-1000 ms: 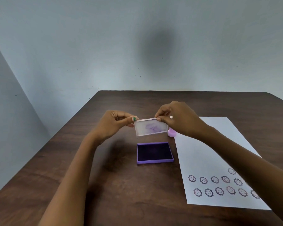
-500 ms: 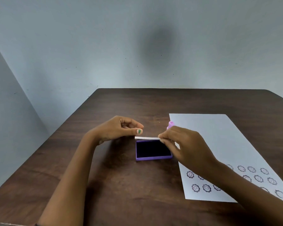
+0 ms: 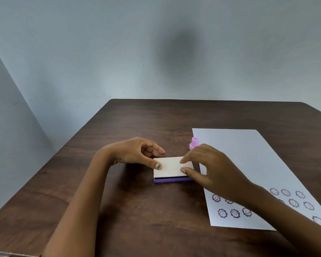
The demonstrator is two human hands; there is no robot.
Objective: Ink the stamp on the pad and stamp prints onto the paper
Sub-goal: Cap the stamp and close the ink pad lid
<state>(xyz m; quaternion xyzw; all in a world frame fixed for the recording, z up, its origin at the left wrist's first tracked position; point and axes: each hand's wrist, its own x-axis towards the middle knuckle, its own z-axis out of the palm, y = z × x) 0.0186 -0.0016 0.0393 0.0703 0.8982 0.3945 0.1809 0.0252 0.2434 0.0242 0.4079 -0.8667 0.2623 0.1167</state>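
Stamp (image 3: 193, 143), pink plastic with a round knob on a wider base, stands upright on the worktop (image 3: 137, 210) just at the paper's (image 3: 248, 164) left edge, at 12 o'clock from the pad (image 3: 171, 179). Pad is a flat purple rectangular case, its pale, smooth lid (image 3: 170, 166) lying nearly closed over it with a dark gap along the near side. Left hand (image 3: 137, 154) pinches the lid's left edge; right hand (image 3: 209, 169) grips its right edge. White paper at 3 o'clock bears rows of dark, scalloped smiley prints (image 3: 234, 213). Worktop is dark grained wood.
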